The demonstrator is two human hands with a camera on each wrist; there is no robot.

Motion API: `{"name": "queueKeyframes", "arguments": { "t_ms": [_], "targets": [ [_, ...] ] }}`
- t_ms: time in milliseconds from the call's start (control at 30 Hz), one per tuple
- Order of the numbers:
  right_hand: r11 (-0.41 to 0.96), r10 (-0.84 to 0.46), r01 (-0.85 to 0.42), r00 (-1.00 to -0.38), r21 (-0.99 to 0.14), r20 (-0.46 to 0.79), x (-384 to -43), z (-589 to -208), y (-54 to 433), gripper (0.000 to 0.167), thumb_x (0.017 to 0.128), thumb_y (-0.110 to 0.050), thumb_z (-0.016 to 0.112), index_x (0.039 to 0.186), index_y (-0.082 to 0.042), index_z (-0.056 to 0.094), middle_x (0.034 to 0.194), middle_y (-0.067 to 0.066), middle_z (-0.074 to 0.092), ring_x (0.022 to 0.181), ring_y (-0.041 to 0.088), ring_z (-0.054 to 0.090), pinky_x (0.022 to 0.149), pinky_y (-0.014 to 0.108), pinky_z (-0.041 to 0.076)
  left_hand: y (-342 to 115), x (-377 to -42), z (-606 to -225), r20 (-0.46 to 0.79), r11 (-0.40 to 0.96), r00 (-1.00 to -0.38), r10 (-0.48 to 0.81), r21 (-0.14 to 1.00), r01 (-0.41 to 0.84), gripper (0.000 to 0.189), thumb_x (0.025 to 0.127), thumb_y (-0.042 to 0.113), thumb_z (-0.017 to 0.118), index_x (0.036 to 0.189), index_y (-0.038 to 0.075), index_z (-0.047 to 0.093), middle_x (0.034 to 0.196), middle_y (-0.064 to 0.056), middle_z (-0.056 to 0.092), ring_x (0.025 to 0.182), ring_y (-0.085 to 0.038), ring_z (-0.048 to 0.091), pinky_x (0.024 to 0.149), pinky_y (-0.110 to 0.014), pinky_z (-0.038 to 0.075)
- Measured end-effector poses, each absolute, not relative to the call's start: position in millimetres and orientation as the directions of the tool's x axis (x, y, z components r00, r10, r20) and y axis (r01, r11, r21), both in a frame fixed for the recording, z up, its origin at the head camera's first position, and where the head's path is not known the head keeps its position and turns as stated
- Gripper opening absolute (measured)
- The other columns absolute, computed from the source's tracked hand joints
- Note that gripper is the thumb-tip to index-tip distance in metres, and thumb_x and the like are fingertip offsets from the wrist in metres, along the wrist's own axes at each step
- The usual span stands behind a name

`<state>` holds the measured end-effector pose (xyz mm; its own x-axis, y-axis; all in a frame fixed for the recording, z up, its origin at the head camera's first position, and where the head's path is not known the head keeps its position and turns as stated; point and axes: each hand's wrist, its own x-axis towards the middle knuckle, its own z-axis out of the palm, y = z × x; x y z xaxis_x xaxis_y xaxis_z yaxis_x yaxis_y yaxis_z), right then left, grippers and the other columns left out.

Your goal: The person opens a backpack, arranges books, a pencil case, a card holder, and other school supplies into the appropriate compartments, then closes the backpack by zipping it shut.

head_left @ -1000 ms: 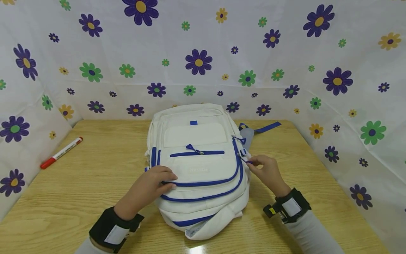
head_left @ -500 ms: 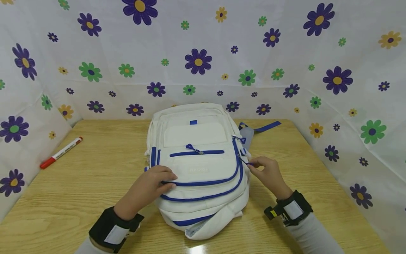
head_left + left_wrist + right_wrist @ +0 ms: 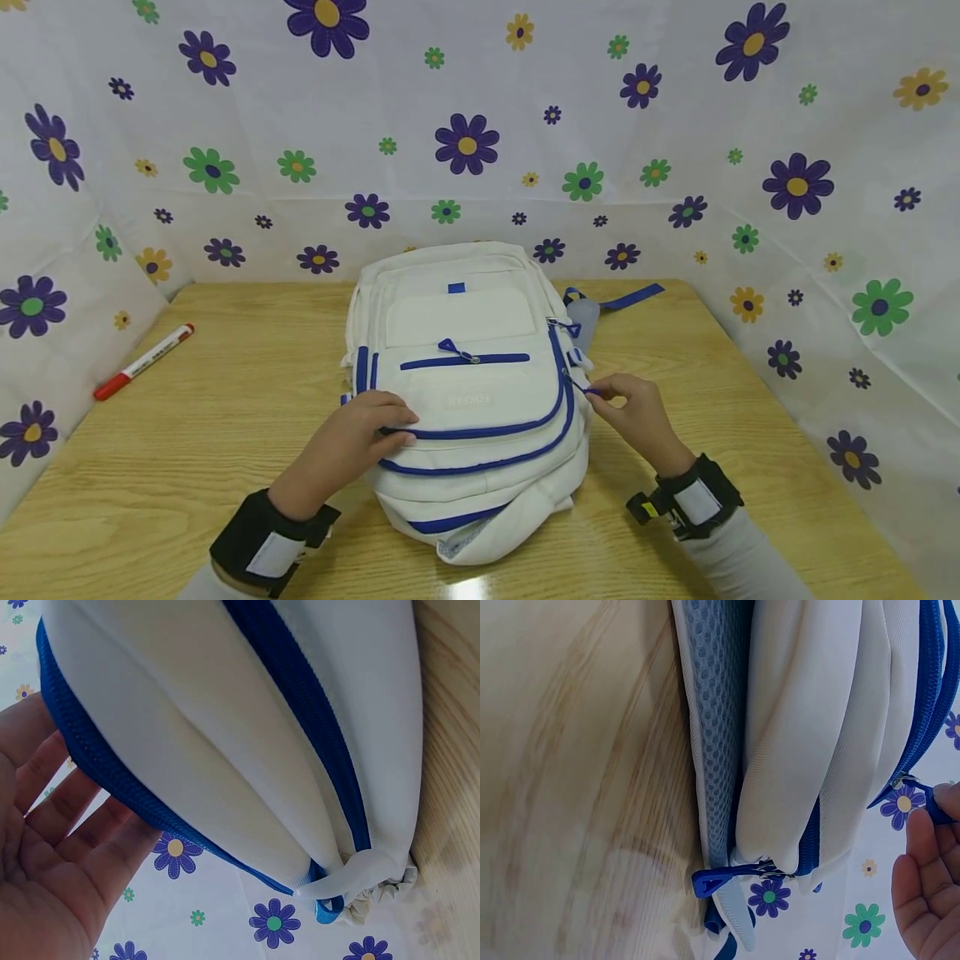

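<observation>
A white backpack [image 3: 465, 492] with blue zips lies front side up on the table. My left hand [image 3: 360, 433] rests on its front pocket at the near left corner, the thumb beside the blue zip edge. In the left wrist view, nearly straight fingers [image 3: 75, 802] of that hand touch this edge. At the right side of the bag, my right hand [image 3: 633, 414] pinches a blue zipper pull [image 3: 585, 389] between thumb and fingertips. The right wrist view shows the pull [image 3: 936, 810] stretched out from its metal slider [image 3: 904, 780].
A second blue zipper pull [image 3: 573, 330] hangs farther up the right side, and another [image 3: 448, 346] lies on the front pocket's short zip. A strap [image 3: 633, 298] sticks out behind the bag. A red-capped marker [image 3: 146, 361] lies at the table's left; flowered cloth [image 3: 480, 92] surrounds the table.
My right hand and the pinched zipper pull have moved slightly toward me along the bag's right side. My left hand stays at the same corner.
</observation>
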<state>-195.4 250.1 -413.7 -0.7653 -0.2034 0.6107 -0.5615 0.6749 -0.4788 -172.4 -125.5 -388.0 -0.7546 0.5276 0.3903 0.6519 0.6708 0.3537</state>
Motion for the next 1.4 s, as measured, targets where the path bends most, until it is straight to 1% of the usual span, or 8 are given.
{"name": "queueKeyframes", "arguments": {
  "t_ms": [167,400,633,967,1167,1400],
  "targets": [
    [0.675,-0.202,-0.566,-0.759,-0.474,0.619,-193,-414,250,0.015,0.073,0.017,0.079,0.084,0.008,0.074,0.077,0.017,0.074,0.067,0.028,0.068,0.062,0.038,0.06,-125,-173,-389,0.396,0.668,-0.749,0.531,0.349,0.657,0.012,0.085,0.008,0.08,0.097,0.007,0.079,0.102,-0.006,0.074,0.098,-0.026,0.068,0.089,-0.044,0.059],
    [0.68,-0.202,-0.564,-0.758,-0.468,0.62,-188,-414,249,0.015,0.074,0.018,0.078,0.084,0.007,0.075,0.077,0.015,0.074,0.068,0.027,0.068,0.063,0.035,0.06,-126,-173,-389,0.404,0.665,-0.744,0.533,0.343,0.663,0.012,0.085,0.008,0.08,0.096,0.006,0.079,0.101,-0.006,0.074,0.097,-0.025,0.068,0.088,-0.044,0.059],
    [0.679,-0.2,-0.567,-0.754,-0.467,0.625,-187,-417,249,0.016,0.073,0.018,0.078,0.084,0.007,0.075,0.078,0.015,0.074,0.068,0.026,0.068,0.063,0.039,0.06,-125,-173,-389,0.391,0.672,-0.752,0.53,0.347,0.654,0.012,0.085,0.008,0.08,0.097,0.006,0.079,0.102,-0.006,0.074,0.098,-0.026,0.068,0.089,-0.044,0.059],
    [0.667,-0.183,-0.55,-0.775,-0.502,0.605,-180,-417,249,0.015,0.074,0.015,0.079,0.084,0.004,0.076,0.077,0.013,0.074,0.069,0.024,0.068,0.065,0.036,0.06,-125,-172,-389,0.405,0.667,-0.743,0.533,0.339,0.663,0.013,0.084,0.007,0.08,0.097,0.005,0.079,0.101,-0.007,0.074,0.097,-0.026,0.069,0.088,-0.044,0.059],
    [0.661,-0.186,-0.575,-0.749,-0.483,0.636,-177,-418,248,0.018,0.071,0.017,0.081,0.081,0.003,0.075,0.075,0.011,0.074,0.067,0.02,0.066,0.063,0.035,0.059,-124,-172,-389,0.389,0.675,-0.755,0.528,0.347,0.651,0.013,0.085,0.008,0.08,0.097,0.006,0.079,0.101,-0.007,0.074,0.098,-0.026,0.069,0.089,-0.044,0.059],
    [0.652,-0.19,-0.6,-0.721,-0.464,0.666,-174,-419,247,0.02,0.069,0.019,0.08,0.079,0.003,0.075,0.073,0.009,0.073,0.066,0.019,0.065,0.062,0.034,0.059,-124,-172,-389,0.403,0.673,-0.751,0.523,0.345,0.654,0.013,0.084,0.008,0.081,0.097,0.006,0.079,0.101,-0.007,0.074,0.097,-0.026,0.069,0.088,-0.044,0.059]
  ]
}}
